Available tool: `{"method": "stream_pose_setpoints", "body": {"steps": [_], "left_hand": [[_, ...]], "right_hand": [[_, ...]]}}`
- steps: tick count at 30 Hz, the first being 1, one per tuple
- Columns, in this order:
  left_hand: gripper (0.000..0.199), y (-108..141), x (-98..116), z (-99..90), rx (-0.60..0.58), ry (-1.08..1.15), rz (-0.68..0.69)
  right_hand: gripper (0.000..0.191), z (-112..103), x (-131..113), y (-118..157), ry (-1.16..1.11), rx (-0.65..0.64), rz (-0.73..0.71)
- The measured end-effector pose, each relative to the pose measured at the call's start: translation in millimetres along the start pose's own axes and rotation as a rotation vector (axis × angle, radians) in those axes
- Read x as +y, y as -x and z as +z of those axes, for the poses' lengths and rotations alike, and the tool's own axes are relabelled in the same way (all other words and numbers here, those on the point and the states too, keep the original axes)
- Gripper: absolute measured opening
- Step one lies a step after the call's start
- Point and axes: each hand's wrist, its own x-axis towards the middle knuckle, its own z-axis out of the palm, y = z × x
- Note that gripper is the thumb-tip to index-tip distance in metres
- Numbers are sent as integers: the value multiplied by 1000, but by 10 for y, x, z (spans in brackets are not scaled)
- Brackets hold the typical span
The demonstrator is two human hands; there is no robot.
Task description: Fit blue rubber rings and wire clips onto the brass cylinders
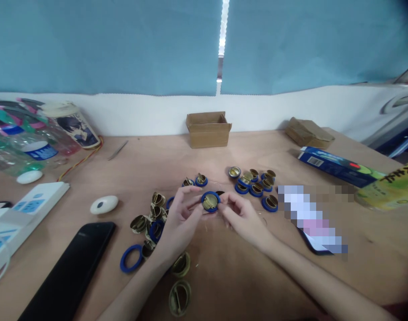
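Observation:
Between my two hands is a round brass-coloured piece with a blue ring (210, 202) around it. The fingers of my left hand (184, 214) pinch its left edge. My right hand (240, 216) grips the right edge with thumb and fingertips. Left of my left hand lie several loose brass pieces (139, 224) and a separate blue ring (130, 258); some are partly hidden by the hand and forearm. Beyond my right hand sits a group of brass pieces with blue rings (256, 189). Nearer the front, another brass piece (179, 298) rests on the table.
An open cardboard box (209, 136) stands at the back. To the left are a black phone (73, 272), a white power strip (33, 209), a white oval object (104, 204) and plastic bottles (39, 147). A lit phone (311, 218) and blue box (340, 167) lie to the right.

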Motion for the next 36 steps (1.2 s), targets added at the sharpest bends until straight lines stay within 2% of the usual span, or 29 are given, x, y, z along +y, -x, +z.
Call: {"method": "stream_pose_setpoints", "body": {"steps": [5,10,16,21,24,27,36], "left_hand": [[31,-1,-21,10,18,-7,-6],[31,-8,-80,-14,-45,-31,-19],[29,-33,-94,-52,-29,-185,52],[34,-21,-56,-53,-46,-265,47],[29,-21,-51,-49,-79,-300,20],[23,-36,-60,-49,-92,-290,-18],[23,-59,-114,-65,-16,-221,-69]], "right_hand": [[12,13,40,10,-8,-10,-19],[16,12,45,9,-63,-11,-1],[15,12,39,4,-113,-20,5],[10,3,64,7,-91,-20,-14],[11,-13,94,0,-56,-5,-42],[13,-5,112,-13,-45,24,-45],[16,73,58,-18,-68,81,-46]]}}
